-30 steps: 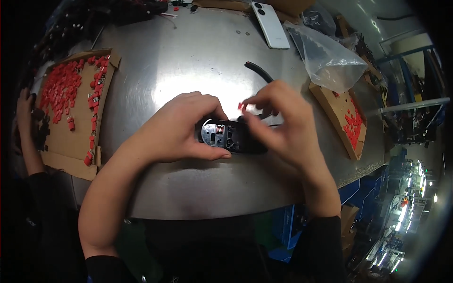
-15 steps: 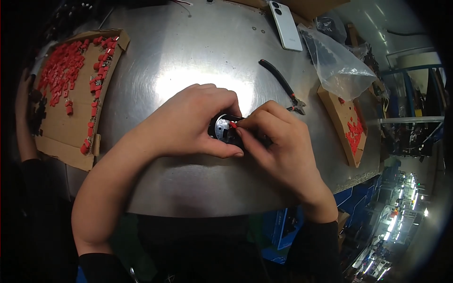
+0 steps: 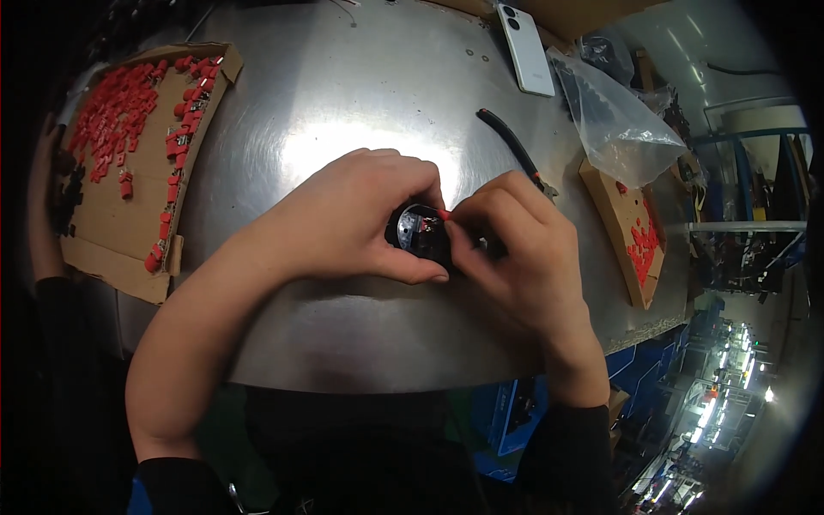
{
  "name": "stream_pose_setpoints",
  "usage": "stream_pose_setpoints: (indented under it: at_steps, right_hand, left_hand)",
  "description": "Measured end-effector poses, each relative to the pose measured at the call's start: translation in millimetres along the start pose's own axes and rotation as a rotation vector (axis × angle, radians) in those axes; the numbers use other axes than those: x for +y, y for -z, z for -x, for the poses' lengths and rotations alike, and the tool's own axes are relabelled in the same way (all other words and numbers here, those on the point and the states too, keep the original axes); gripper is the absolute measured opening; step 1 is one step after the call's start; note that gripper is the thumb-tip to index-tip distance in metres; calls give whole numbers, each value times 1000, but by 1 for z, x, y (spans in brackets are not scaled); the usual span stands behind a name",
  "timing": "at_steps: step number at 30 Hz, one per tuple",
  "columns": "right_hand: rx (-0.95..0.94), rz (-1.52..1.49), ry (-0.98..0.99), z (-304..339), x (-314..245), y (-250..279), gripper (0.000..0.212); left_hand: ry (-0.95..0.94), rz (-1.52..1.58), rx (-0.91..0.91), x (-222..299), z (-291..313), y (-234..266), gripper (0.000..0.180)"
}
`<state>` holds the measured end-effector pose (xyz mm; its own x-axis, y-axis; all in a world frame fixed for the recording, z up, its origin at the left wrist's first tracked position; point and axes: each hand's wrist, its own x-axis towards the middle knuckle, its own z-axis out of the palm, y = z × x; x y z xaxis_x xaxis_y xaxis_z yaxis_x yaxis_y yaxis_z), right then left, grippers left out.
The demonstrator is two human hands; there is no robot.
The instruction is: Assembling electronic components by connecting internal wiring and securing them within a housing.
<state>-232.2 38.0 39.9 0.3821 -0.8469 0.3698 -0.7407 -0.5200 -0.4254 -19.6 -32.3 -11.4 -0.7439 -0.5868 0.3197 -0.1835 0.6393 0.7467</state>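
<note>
My left hand (image 3: pixel 356 210) is wrapped around a small round black housing (image 3: pixel 436 249), its thumb along the near side. Bright metal and small parts show inside the housing's opening. Closed in a pinch, my right hand (image 3: pixel 528 245) holds a small red piece (image 3: pixel 445 215) at the far right side of the opening. The fingers hide most of this piece, and I cannot tell whether it is attached to the housing. Just beyond the right hand lie diagonal cutters (image 3: pixel 508 137) with black grips, their jaws partly hidden by that hand.
On the left stands a cardboard tray (image 3: pixel 142 223) of red plastic parts (image 3: pixel 110 129). A smaller cardboard tray (image 3: pixel 598 196) on the right holds more. Beyond it lie a clear plastic bag (image 3: pixel 627 129) and a white phone (image 3: pixel 525 56). Another person's arm (image 3: pixel 45 210) shows at far left.
My right hand has drawn the red piece from over the middle of the opening outward to its far right side. My left hand keeps its hold on the housing.
</note>
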Motion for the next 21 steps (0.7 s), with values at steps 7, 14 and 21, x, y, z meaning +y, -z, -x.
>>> stream_pose_setpoints:
  at_steps: [7, 14, 21]
  right_hand:
    - [-81, 2, 17, 1, -6, -3, 18]
    - [-94, 50, 21, 0, -5, -3, 19]
    - [-97, 66, 33, 0, -6, -4, 19]
  left_hand:
    - [20, 11, -11, -1, 2, 0, 52]
    - [10, 10, -1, -4, 2, -3, 52]
    - [6, 10, -4, -4, 2, -2, 52]
